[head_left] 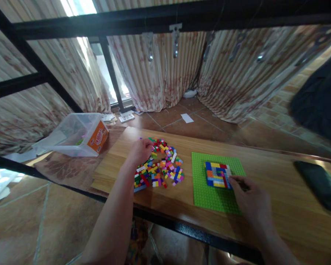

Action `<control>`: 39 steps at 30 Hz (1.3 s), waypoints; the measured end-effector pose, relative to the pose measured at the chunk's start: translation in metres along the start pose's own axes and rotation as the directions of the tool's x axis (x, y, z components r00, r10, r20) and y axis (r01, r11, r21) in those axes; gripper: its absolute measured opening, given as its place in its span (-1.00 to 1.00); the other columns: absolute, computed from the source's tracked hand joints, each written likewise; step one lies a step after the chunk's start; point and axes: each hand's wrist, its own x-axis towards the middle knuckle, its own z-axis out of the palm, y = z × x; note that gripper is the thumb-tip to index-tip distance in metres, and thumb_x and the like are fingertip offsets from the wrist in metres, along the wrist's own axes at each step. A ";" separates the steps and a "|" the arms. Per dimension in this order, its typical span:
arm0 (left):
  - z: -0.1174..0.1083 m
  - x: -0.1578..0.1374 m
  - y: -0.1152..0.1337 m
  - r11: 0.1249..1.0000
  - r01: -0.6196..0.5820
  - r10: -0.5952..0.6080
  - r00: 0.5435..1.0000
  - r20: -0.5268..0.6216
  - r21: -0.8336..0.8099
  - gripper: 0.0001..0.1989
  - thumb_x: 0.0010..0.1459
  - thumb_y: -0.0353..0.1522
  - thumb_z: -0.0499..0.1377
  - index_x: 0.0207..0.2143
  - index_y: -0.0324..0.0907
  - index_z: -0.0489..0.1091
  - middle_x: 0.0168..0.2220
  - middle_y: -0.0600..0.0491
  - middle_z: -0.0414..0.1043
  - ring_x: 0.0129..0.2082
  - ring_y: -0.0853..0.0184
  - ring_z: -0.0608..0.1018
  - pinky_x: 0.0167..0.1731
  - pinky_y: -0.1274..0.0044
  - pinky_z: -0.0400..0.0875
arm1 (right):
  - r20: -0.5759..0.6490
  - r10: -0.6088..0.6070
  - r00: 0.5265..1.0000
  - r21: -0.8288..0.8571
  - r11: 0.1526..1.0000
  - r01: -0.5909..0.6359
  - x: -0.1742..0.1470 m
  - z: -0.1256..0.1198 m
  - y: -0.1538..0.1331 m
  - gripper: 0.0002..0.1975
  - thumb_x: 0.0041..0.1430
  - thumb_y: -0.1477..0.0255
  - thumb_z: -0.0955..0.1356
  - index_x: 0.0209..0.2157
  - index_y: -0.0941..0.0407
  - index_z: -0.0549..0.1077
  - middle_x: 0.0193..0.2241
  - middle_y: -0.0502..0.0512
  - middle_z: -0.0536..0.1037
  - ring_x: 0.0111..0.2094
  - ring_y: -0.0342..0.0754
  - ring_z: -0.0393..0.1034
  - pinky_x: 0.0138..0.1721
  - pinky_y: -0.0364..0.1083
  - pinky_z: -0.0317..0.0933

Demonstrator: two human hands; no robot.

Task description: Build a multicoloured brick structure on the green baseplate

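Note:
My left hand [142, 151] is over the far left part of a loose pile of toy building bricks [169, 173] in many colours. Its fingers are drawn together, and whatever is between them cannot be seen. On the right, a green studded baseplate [204, 198] lies flat on the table. A low, many-coloured block of bricks [217, 174] with a blue edge stands on the plate. My right hand [249, 195] reaches in at this block's right edge, thumb and forefinger pinched at its near right corner. The fingertips hide what they grip.
The wooden table [160, 200] has a dark metal edge. Beyond its left end stands a clear plastic box [71, 134] with an orange label. A dark, flat object [318, 186] lies at the right end. A black bar [121, 24] with hanging clips crosses above, before striped curtains [160, 73].

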 end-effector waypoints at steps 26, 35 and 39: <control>-0.059 -0.035 -0.021 0.972 0.035 0.043 0.945 0.325 -0.231 -0.87 -0.08 -0.43 0.18 -0.42 -0.25 0.50 -0.53 0.13 0.43 -0.51 0.44 0.41 -0.51 0.64 0.24 | -0.030 -0.024 0.999 -0.102 0.995 0.021 -0.001 -0.004 0.005 -0.56 0.00 0.03 0.28 -0.33 0.06 0.58 -0.50 0.20 0.55 -0.53 0.13 0.37 -0.51 0.03 0.15; -0.058 -0.038 -0.026 0.984 0.131 -0.167 0.909 0.383 0.117 -0.68 -0.21 -0.53 0.19 -0.34 -0.14 0.58 -0.60 0.19 0.42 -0.56 0.45 0.42 -0.58 0.66 0.20 | 0.008 0.018 1.000 -0.123 0.992 -0.017 0.003 -0.004 0.003 -0.55 -0.08 0.00 0.29 -0.34 0.04 0.58 -0.43 0.22 0.57 -0.47 0.18 0.39 -0.48 0.06 0.16; -0.052 -0.035 -0.020 0.967 0.166 -0.224 0.917 0.329 0.193 -0.66 -0.23 -0.53 0.23 -0.34 -0.10 0.59 -0.58 0.18 0.44 -0.52 0.41 0.45 -0.55 0.65 0.24 | 0.015 0.030 0.999 -0.129 0.991 -0.028 0.003 -0.006 0.001 -0.54 -0.10 -0.02 0.28 -0.36 0.02 0.57 -0.43 0.22 0.57 -0.46 0.19 0.39 -0.49 0.07 0.17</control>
